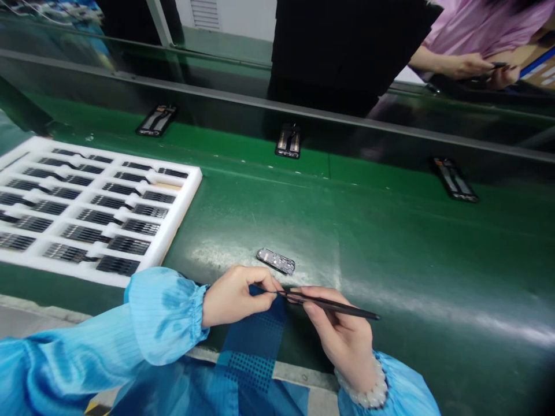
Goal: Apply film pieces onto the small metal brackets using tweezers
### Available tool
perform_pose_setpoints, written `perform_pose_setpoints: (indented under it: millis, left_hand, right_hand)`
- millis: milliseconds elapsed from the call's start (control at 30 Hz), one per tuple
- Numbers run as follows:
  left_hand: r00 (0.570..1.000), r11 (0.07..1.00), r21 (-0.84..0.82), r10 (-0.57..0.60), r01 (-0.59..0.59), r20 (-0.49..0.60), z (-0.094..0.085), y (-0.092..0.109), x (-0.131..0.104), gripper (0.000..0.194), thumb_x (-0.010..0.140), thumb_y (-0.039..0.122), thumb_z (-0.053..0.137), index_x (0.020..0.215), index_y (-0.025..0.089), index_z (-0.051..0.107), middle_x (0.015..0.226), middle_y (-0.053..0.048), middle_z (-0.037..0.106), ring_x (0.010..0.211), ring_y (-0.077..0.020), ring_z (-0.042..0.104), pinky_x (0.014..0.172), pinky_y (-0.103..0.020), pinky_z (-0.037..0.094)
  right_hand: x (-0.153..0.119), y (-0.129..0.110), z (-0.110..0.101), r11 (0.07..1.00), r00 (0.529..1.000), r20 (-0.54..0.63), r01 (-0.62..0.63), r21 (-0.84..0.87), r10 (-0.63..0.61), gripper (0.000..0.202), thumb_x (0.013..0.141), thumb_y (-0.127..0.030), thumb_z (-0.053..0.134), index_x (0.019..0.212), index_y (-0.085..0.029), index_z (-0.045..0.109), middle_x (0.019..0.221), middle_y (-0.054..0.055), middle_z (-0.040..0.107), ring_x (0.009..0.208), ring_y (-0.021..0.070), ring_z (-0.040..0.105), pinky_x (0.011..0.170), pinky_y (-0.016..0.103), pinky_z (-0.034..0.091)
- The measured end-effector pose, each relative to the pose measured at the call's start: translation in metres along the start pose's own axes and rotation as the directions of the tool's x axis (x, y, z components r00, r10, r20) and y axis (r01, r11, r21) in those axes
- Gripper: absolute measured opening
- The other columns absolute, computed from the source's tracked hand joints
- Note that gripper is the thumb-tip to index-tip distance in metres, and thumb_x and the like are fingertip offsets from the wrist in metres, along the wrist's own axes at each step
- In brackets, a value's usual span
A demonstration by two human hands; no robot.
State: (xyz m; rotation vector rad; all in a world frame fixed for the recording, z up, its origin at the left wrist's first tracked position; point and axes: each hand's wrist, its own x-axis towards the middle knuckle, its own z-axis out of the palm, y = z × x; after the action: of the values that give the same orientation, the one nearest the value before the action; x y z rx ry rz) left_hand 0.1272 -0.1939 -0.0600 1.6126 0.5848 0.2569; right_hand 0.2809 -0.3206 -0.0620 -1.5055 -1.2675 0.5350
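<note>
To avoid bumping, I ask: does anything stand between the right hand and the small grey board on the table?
Nothing visible stands between the right hand and the small grey board. The left hand is close, its fingertips beside the tips of the black tweezers.

"What are the hands doing?"

"The right hand (347, 335) holds dark tweezers (347, 307), tips reaching left to the fingertips of the left hand (238, 296). What those fingertips pinch is too small to tell."

"And the blue sheet (251, 341)?"

"It lies below them, dotted, on the near side."

"Anything close by?"

"A small circuit board (276, 261), just beyond the fingers on the green table (390, 242). On the left, a white tray (196, 180) holds rows of dark strips (128, 245)."

"Farther off?"

"Three phone shells (288, 141), well apart. Far right, another person in pink (481, 34)."
</note>
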Motion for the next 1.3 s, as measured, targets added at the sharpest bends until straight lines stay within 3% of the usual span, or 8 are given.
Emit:
perform_pose_setpoints:
  millis: [333,867,1200,1300]
  left_hand:
    - [1.0,1.0,0.004,-0.005,0.005,0.014,-0.0005,-0.0013,0.0001,0.009,0.072,0.009,0.056,0.066,0.015,0.059,0.085,-0.002,0.071,0.082,-0.0135,0.067,0.077,-0.021,0.05]
    - [0.996,0.996,0.002,-0.094,0.094,0.003,0.0009,-0.0012,0.0,0.005,0.072,0.014,0.06,0.069,0.016,0.063,0.086,-0.001,0.073,0.082,-0.0149,0.068,0.078,-0.023,0.051]
    - [0.99,0.984,-0.102,-0.143,0.144,0.019,0.0,-0.002,0.0024,0.007,0.072,0.015,0.059,0.065,0.014,0.059,0.088,-0.005,0.072,0.082,-0.0158,0.068,0.076,-0.024,0.052]
    - [0.991,0.988,-0.08,-0.134,0.134,0.01,-0.0006,-0.0004,0.0024,0.007,0.072,0.014,0.059,0.065,0.015,0.059,0.087,-0.005,0.072,0.082,-0.0156,0.068,0.076,-0.024,0.052]
  right_hand:
    - [0.001,-0.0004,-0.0002,1.0,1.0,0.013,0.003,0.025,-0.003,0.017,0.084,-0.016,0.06,0.098,-0.026,0.065,0.087,0.002,0.073,0.076,0.0155,0.07,0.068,0.023,0.058]
    - [0.0016,-0.0015,-0.0004,0.996,0.998,-0.013,-0.054,0.072,0.055,0.011,0.085,-0.021,0.059,0.094,-0.023,0.066,0.082,0.004,0.073,0.07,0.0182,0.07,0.067,0.028,0.06]
    - [-0.0021,0.0029,-0.0033,0.998,1.0,0.009,-0.019,0.06,0.019,0.02,0.083,-0.015,0.06,0.097,-0.027,0.065,0.086,-0.001,0.073,0.075,0.0134,0.07,0.07,0.02,0.057]
    - [-0.0016,0.0059,-0.0021,0.994,0.995,-0.037,-0.091,0.066,0.093,0.015,0.084,-0.018,0.06,0.095,-0.025,0.066,0.084,0.001,0.073,0.073,0.0147,0.071,0.07,0.022,0.057]
